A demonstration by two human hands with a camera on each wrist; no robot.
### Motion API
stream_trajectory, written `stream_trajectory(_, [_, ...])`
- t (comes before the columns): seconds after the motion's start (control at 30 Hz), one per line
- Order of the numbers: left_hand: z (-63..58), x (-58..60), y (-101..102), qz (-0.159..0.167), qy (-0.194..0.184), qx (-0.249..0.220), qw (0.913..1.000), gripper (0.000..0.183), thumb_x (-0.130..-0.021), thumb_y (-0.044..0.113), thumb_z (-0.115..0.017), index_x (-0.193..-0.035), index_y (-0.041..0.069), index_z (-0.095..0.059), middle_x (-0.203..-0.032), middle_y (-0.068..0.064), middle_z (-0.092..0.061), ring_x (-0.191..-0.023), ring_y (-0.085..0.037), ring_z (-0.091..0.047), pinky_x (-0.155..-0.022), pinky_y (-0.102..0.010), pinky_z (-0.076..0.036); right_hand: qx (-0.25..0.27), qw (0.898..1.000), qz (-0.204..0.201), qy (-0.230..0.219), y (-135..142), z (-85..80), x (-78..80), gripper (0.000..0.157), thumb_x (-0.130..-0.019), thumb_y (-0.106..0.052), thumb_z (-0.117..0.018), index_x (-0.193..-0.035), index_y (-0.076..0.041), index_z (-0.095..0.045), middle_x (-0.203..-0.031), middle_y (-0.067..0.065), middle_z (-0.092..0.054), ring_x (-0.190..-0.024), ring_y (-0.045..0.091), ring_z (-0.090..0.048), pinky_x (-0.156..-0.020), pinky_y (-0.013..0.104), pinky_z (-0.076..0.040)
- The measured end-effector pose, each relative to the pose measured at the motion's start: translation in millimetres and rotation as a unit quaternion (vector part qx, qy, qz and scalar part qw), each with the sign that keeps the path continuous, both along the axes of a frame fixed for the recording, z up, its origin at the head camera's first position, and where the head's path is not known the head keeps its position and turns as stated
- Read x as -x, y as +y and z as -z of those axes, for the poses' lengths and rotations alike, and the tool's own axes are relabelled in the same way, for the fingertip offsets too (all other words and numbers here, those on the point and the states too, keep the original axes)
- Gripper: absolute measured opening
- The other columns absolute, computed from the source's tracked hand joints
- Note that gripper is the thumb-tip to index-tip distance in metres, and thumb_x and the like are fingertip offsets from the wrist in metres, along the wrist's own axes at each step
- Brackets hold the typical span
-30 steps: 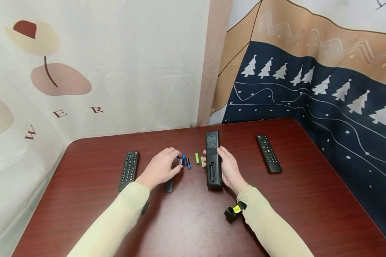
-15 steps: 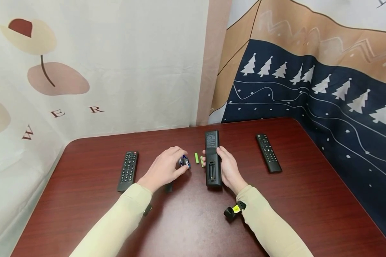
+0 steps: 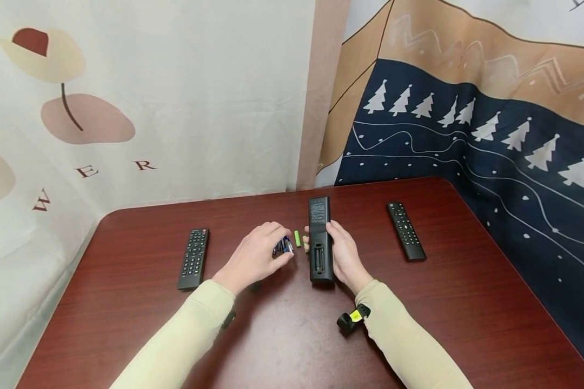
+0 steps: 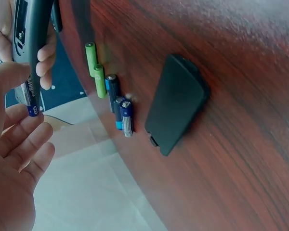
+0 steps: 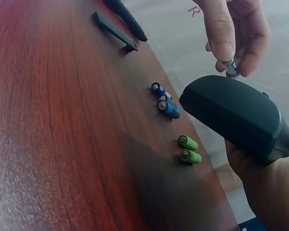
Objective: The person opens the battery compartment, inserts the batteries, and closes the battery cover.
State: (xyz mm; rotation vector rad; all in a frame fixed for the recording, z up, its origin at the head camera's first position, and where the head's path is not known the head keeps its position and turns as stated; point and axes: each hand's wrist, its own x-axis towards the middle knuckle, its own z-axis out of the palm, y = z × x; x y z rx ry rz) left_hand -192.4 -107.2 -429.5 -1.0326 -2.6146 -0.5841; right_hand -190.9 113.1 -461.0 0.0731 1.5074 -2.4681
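My left hand (image 3: 255,251) pinches a blue-and-silver battery (image 4: 30,98) between thumb and fingers, above the table and just left of the remote control (image 3: 319,237). My right hand (image 3: 344,254) grips that black remote by its side, back face up, with its battery compartment (image 3: 319,259) uncovered. Inside the compartment no battery can be made out. Two green batteries (image 4: 99,81) lie on the table, and beside them are several blue ones (image 4: 127,119). The black battery cover (image 4: 176,106) lies closer to me, mostly hidden under my left hand in the head view.
A second black remote (image 3: 193,259) lies on the left of the dark red table (image 3: 141,324), and a third remote (image 3: 406,232) on the right. Fabric curtains (image 3: 224,108) stand along the table's far and right edges.
My left hand has moved right with the battery, coming closer to the remote. The remote in my right hand has shifted very slightly left and keeps its pose.
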Motion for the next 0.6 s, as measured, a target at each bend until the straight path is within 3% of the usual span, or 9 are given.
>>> stream_trajectory(0.17, [-0.8, -2.3, 3.6, 0.008, 0.011, 0.001, 0.9999, 0.028, -0.086, 0.019, -0.083, -0.106, 0.007, -0.068, -0.104, -0.001, -0.066, -0.096, -0.02, -0.061, -0.085, -0.038, -0.054, -0.009, 1.0, 0.005, 0.005, -1.1, -0.1, -0.6, 0.045, -0.114, -0.024, -0.028, -0.154, -0.007, -0.036, -0.149, 0.033, -0.047, -0.114, 0.034, -0.068, -0.104, 0.052, -0.052])
stream_trajectory(0.6, [-4.9, -5.6, 14.8, 0.028, 0.03, 0.004, 0.9991, 0.035, -0.083, 0.017, -0.085, -0.111, 0.005, -0.069, -0.108, -0.003, -0.067, -0.101, -0.021, -0.062, -0.088, -0.038, -0.053, 0.017, 1.0, 0.001, 0.008, -3.4, -0.1, 0.3, 0.044, -0.113, -0.021, -0.025, -0.152, -0.001, -0.035, -0.146, 0.035, -0.046, -0.101, 0.026, -0.07, -0.092, 0.041, -0.057])
